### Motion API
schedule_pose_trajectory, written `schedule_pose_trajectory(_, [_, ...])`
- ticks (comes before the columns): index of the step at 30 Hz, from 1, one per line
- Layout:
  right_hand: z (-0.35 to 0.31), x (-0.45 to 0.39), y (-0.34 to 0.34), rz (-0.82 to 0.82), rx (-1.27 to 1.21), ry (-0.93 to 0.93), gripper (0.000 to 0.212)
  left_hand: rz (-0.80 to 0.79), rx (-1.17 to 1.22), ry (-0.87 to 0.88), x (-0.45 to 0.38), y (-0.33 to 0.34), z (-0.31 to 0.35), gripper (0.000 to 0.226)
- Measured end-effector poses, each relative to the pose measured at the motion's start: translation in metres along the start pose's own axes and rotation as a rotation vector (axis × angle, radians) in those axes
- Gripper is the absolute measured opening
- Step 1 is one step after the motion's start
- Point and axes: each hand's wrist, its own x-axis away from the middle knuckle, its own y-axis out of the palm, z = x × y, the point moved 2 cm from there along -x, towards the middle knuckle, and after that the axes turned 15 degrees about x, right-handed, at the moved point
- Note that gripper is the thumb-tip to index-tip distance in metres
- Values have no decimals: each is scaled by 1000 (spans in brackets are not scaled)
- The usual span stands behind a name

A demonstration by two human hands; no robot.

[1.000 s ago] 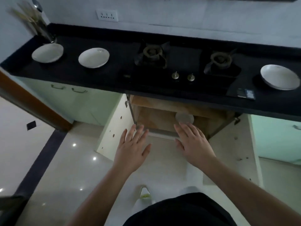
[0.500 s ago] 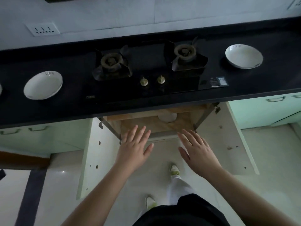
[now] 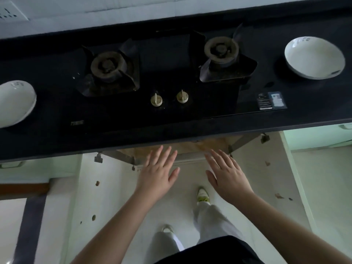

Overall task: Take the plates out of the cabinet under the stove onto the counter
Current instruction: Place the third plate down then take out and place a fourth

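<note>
- Black desk [image 3: 314, 111]: stove [image 3: 165, 73] at centre, white plates at 9 o'clock [image 3: 13, 103] and 2 o'clock [image 3: 314, 58].
- Left hand [image 3: 158, 176], right hand [image 3: 226, 178]: each grip flat, empty, before open cabinet [image 3: 190, 147] at desk edge.

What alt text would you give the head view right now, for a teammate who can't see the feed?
Both hands, left hand and right hand, reach open and empty toward the open cabinet under the stove. A white plate sits on the counter right of the burners, another plate at the left edge.
</note>
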Motion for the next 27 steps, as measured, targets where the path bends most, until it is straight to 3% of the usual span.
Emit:
schedule_pose_trajectory(9, [-6,-56,97,21,-14,68,55,-88,-23,73,-53,108,-41,63])
schedule_pose_trajectory(27, [29,-214,355,170,-68,21,56,-22,-36,84,-206,346,-160,59])
